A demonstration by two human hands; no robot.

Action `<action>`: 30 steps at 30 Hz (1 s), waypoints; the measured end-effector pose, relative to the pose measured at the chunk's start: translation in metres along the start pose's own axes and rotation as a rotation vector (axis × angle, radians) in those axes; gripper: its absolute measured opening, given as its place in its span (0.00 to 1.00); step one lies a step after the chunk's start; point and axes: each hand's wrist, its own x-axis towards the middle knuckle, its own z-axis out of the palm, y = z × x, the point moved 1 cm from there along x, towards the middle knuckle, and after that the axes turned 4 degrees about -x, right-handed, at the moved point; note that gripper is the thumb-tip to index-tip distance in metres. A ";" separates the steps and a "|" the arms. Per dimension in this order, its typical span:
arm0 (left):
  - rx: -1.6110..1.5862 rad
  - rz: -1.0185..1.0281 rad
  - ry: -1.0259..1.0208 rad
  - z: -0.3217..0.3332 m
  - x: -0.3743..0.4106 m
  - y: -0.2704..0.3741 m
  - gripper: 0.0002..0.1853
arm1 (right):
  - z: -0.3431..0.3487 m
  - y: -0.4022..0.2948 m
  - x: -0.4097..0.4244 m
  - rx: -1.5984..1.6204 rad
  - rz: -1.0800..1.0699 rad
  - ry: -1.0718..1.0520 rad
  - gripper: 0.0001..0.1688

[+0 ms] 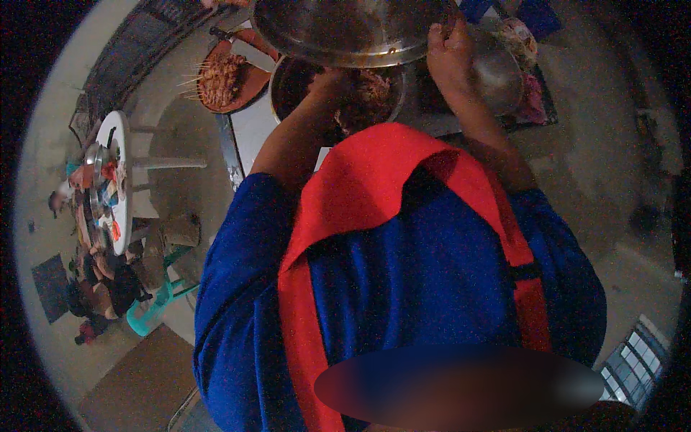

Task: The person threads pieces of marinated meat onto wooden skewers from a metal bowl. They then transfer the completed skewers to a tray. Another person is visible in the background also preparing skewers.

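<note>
My right hand [451, 54] grips the right rim of a large shiny metal basin [351, 32], which is held tilted at the top of the view. Below it stands a round metal pot [275, 102] with dark pieces of meat [372, 92] inside. My left hand [330, 81] reaches into this pot under the basin's edge. Its fingers are mostly hidden in shadow, so I cannot tell whether they hold anything. Part of the pot is covered by the basin and by my red apron [356, 183].
Left of the pot, skewered meat [218, 81] and a cleaver [252, 55] lie on a round brown board [243, 94]. Another metal bowl [496, 75] stands right, beside a pink bag [532, 100]. Farther left, people sit by a white table [123, 178] near a turquoise chair [154, 310].
</note>
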 end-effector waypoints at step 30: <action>-0.851 0.046 0.054 -0.150 -0.076 0.039 0.21 | 0.016 -0.009 -0.044 0.156 -0.113 -0.041 0.20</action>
